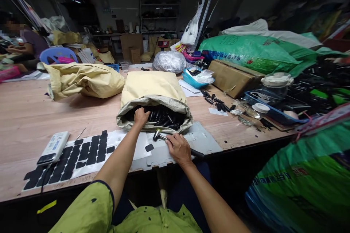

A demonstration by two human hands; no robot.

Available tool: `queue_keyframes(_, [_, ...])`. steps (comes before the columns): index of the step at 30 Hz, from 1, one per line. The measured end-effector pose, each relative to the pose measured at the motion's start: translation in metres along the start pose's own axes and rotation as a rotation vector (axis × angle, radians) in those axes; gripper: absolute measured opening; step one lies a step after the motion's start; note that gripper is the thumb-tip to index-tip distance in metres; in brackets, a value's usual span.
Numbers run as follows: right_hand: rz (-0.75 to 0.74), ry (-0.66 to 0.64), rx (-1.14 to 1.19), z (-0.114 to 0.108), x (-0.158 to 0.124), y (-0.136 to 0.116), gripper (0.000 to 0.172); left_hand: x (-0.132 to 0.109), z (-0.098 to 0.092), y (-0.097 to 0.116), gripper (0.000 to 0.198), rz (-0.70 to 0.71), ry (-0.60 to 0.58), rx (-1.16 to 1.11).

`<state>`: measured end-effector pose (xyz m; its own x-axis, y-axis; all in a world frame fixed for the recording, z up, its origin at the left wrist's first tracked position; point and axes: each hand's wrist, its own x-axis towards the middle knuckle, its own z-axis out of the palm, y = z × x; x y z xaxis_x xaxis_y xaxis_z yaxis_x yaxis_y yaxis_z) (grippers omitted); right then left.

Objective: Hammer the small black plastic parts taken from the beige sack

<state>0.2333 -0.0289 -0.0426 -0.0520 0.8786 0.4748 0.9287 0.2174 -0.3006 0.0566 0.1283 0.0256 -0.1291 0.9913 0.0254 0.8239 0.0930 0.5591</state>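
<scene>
In the head view, a cream woven sack (pixel 154 85) lies on the table with its mouth facing me, full of black, elongated pieces (pixel 166 116). My left hand (pixel 141 117) reaches into that mouth with its fingers curled among the pieces; what they pinch is hidden. Just in front of the sack, my right hand (pixel 179 148) is closed around the shaft of a small hammer (pixel 197 153). The hammer's metal head points left, above a grey sheet (pixel 203 138). A single black rounded patch (pixel 149 147) lies near the hammer.
Black adhesive patches (pixel 85 151) on white backing and a white device (pixel 54 147) lie at left. Another cream sack (pixel 90 80) stands behind. Loose black pieces (pixel 222 106), a cardboard box (pixel 235 78) and jars (pixel 276 83) are at right. A person (pixel 26 42) sits far left.
</scene>
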Motion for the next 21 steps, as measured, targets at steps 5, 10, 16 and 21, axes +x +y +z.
queue_keyframes(5, [0.008,-0.009,-0.008,-0.001,0.0,0.0,0.018,-0.033,-0.017,-0.024,0.016,0.103,0.08,-0.133])
queue_keyframes(10, [0.0,-0.007,-0.047,0.001,-0.001,0.001,0.018,-0.094,-0.018,-0.059,0.013,0.317,0.048,-0.254])
queue_keyframes(16, [0.021,0.06,-0.056,0.005,-0.004,0.001,0.022,-0.127,0.004,-0.069,0.013,0.344,-0.067,-0.097])
queue_keyframes(21, [0.024,0.056,0.015,0.001,-0.003,0.002,0.026,-0.127,0.012,-0.059,0.018,0.403,-0.135,-0.052])
